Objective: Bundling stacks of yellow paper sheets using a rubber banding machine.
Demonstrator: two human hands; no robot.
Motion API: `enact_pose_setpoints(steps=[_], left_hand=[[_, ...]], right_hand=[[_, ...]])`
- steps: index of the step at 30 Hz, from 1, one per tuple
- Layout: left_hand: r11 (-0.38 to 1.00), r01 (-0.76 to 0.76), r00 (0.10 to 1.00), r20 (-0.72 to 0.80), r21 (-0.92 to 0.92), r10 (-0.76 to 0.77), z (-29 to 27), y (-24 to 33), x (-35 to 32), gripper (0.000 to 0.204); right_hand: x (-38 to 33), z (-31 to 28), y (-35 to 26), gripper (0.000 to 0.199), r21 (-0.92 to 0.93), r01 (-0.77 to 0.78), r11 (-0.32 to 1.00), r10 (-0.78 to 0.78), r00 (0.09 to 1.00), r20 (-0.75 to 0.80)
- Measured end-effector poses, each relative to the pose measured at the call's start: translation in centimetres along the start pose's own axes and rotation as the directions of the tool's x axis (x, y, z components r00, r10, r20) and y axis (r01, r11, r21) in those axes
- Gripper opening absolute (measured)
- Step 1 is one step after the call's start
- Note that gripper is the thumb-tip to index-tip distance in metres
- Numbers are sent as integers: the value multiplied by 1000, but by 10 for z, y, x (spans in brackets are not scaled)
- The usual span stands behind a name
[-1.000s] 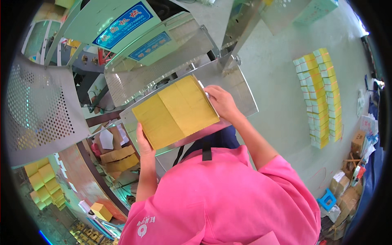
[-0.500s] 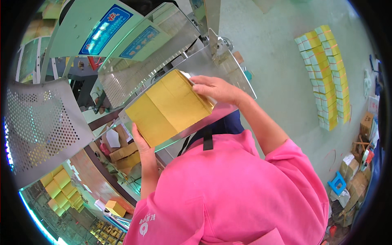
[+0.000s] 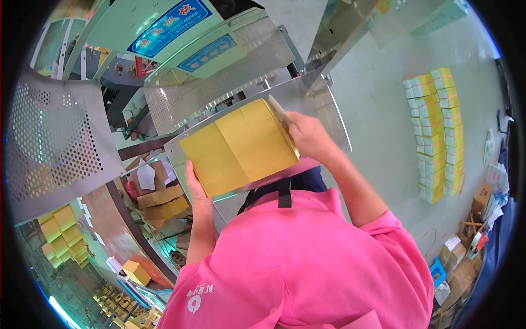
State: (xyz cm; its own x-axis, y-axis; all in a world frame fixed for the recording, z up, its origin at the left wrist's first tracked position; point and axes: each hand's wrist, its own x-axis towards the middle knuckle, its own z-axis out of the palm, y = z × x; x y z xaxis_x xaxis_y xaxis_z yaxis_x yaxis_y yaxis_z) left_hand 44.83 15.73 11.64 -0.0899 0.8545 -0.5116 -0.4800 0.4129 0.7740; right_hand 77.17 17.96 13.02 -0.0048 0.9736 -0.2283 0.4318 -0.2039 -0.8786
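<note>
A thick block of yellow paper, creased across its middle, lies tilted on a metal table in front of me. At its near left corner my left hand grips the edge, with some fingers hidden against the block. My right hand is closed round a thin, flat tan strip, which looks like a wooden slat. The strip stands along the right edge of the block, touching or very close to it. What lies under the block is hidden.
A machine with a clear guard and perforated metal panel stands beyond and left. Two rows of bundled yellow paper lie on the floor at right. Cardboard scraps are below left; boxes and a blue stool are lower right.
My right hand has gone from lying flattened against the block's right edge to closing round the tan strip. The view has shifted, and the block sits slightly farther right in it.
</note>
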Motion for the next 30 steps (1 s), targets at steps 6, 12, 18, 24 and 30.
enact_pose_setpoints(steps=[6,12,18,24,30], left_hand=[[998,-8,998,59,-56,11,-2,-3,1,49],[990,-23,998,57,-139,31,1,-9,3,51],[975,6,1000,8,-221,-5,-11,-14,5,48],[977,-27,999,39,-213,37,7,-10,1,49],[978,-156,984,67,-137,166,-11,-31,18,49]], right_hand=[[-4,14,0,38,188,-129,974,112,989,97],[-3,18,-5,42,212,-133,968,126,991,44],[0,15,-20,43,330,-349,877,318,937,146],[-8,15,-4,41,418,-376,827,372,923,95],[-12,34,-9,34,565,-294,771,321,945,55]])
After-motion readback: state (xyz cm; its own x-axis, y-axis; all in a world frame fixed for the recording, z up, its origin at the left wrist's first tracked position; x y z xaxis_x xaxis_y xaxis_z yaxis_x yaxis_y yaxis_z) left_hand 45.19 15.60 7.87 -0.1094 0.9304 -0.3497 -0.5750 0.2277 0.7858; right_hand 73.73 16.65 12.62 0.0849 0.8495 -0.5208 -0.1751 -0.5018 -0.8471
